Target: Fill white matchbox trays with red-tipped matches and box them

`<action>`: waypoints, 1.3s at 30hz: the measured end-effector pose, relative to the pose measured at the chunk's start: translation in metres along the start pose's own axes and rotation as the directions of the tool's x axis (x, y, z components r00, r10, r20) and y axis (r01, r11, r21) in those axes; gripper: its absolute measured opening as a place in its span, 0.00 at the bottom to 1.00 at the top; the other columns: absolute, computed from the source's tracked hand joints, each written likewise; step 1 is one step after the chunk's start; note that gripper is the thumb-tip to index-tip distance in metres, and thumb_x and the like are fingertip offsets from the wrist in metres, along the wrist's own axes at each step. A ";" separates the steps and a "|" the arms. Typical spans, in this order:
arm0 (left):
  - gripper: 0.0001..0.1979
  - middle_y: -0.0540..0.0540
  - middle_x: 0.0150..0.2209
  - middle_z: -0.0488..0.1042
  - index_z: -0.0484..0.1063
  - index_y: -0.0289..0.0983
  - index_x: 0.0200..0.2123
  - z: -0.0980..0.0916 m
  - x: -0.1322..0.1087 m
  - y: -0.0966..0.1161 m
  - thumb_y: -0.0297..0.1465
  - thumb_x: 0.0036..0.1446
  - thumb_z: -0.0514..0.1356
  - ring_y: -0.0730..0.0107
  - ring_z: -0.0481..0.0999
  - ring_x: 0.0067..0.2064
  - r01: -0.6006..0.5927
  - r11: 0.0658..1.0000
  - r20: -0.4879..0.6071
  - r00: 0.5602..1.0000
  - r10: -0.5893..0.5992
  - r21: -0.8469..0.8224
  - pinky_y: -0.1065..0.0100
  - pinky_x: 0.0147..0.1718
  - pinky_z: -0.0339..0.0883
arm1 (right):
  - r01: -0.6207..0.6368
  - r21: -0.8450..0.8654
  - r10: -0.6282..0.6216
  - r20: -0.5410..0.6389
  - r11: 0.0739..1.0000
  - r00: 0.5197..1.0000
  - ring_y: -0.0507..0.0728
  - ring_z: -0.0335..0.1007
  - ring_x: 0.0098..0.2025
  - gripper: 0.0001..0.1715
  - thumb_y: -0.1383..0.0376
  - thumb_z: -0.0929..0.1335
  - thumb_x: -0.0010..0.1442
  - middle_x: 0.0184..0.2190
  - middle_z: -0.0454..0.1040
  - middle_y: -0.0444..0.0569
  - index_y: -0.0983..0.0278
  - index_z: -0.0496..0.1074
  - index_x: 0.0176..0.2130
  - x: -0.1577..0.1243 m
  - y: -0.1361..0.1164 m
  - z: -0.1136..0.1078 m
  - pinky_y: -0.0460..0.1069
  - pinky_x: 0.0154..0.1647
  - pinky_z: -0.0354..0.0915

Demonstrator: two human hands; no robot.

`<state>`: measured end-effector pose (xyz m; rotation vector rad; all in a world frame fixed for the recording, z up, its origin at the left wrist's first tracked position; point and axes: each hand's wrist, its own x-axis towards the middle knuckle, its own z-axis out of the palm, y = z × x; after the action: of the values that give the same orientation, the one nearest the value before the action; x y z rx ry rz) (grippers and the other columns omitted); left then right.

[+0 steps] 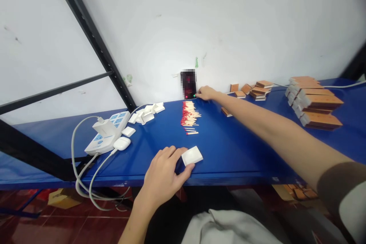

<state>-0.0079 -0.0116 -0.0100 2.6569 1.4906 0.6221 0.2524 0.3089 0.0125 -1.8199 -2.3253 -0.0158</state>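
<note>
Person's L hand (164, 169) is gripping a small white tray (193, 155) by its L side, thumb nr the front & fingers at the far side, just in from the front edge of the blue worktop (228, 152), approx mid-length. R hand (207, 93) is reaching over to the back edge, at the lower R corner of a dark device (188, 82); fingers are partly curling, but from here I can't tell if they're touching it or holding anything. Device is standing upright by the wall (243, 26), showing a red light (187, 97) & a green light (195, 95) at its base.

Btwn the hands, matches (189, 116) are lying in a column from nr the back edge twd the front, red heads mostly L, a few singles spreading at the nr end.

Further L, white pieces (147, 114) are sitting in a loose heap nr the back edge, beside a power strip (92, 147) w/ a white plug (104, 127); a small white case (122, 143) w/ cable is resting just beside that.

On the R, loose brown boxes (260, 90) are lying along the back edge, & brown stacks (323, 103) w/ pale ends are standing twd the R end.
</note>
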 end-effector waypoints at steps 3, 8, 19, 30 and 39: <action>0.16 0.45 0.43 0.73 0.70 0.42 0.54 0.000 0.000 0.000 0.41 0.67 0.56 0.55 0.72 0.45 0.003 1.000 0.001 1.000 -0.003 -0.003 0.53 0.47 0.64 | -0.009 0.008 0.009 -0.012 1.000 1.000 0.63 0.76 0.46 0.31 0.48 0.61 0.66 0.44 0.80 0.62 0.70 0.79 0.47 0.001 0.000 0.001 0.50 0.45 0.67; 0.16 0.45 0.43 0.73 0.70 0.42 0.54 -0.001 -0.003 0.001 0.41 0.67 0.56 0.55 0.72 0.45 -0.001 1.000 -0.011 1.000 0.001 0.005 0.54 0.47 0.64 | -0.019 0.018 0.019 -0.028 1.000 0.999 0.62 0.76 0.44 0.30 0.48 0.63 0.64 0.44 0.80 0.61 0.69 0.79 0.47 -0.002 -0.004 0.002 0.49 0.43 0.67; 0.16 0.45 0.44 0.74 0.70 0.42 0.53 0.000 0.000 0.002 0.42 0.67 0.56 0.54 0.73 0.47 0.004 1.000 -0.005 1.000 -0.004 0.011 0.52 0.49 0.65 | -0.003 0.025 0.004 -0.023 1.000 1.000 0.61 0.76 0.46 0.30 0.47 0.63 0.65 0.45 0.80 0.61 0.68 0.79 0.48 -0.008 -0.005 0.000 0.48 0.45 0.66; 0.16 0.45 0.42 0.74 0.71 0.42 0.53 0.000 -0.002 0.001 0.42 0.67 0.56 0.55 0.73 0.44 0.003 1.000 -0.017 1.000 -0.003 0.012 0.52 0.47 0.66 | 0.024 -0.019 -0.024 0.004 1.000 1.000 0.60 0.76 0.43 0.29 0.49 0.62 0.65 0.41 0.81 0.60 0.69 0.79 0.45 -0.011 -0.007 -0.004 0.47 0.42 0.66; 0.17 0.45 0.44 0.75 0.71 0.42 0.53 0.000 -0.002 0.001 0.42 0.66 0.56 0.54 0.74 0.46 -0.002 1.000 -0.020 1.000 0.002 0.026 0.51 0.50 0.66 | 0.073 -0.116 -0.091 -0.158 0.991 0.983 0.65 0.73 0.48 0.20 0.57 0.67 0.59 0.49 0.77 0.58 0.62 0.78 0.47 -0.065 -0.029 -0.035 0.53 0.45 0.64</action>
<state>-0.0076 -0.0140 -0.0102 2.6798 1.5118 0.6352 0.2443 0.2353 0.0402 -1.6987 -2.3231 -0.2980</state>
